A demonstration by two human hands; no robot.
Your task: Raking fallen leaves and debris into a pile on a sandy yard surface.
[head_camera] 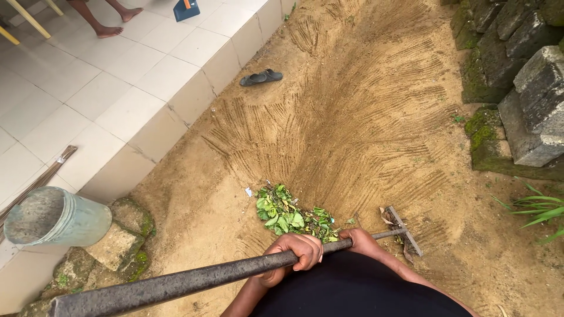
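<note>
Two hands hold one long dark rake handle (194, 280) that slants across the sandy ground (352, 129). Left hand (294, 253) wraps it mid-shaft, grip pressed shut around the metal; right hand (363, 239) clasps it nearer the rake head (404, 230), which rests on the soil just beside a pile of green leaves (289, 216). Near the tiled floor (117, 88) stands a grey bucket (56, 218); a dark sandal (261, 77) lies well apart.

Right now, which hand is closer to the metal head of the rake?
The right hand. It grips the handle just behind the rake head, beside the leaf pile. The left hand holds the handle farther back, toward the body.
</note>
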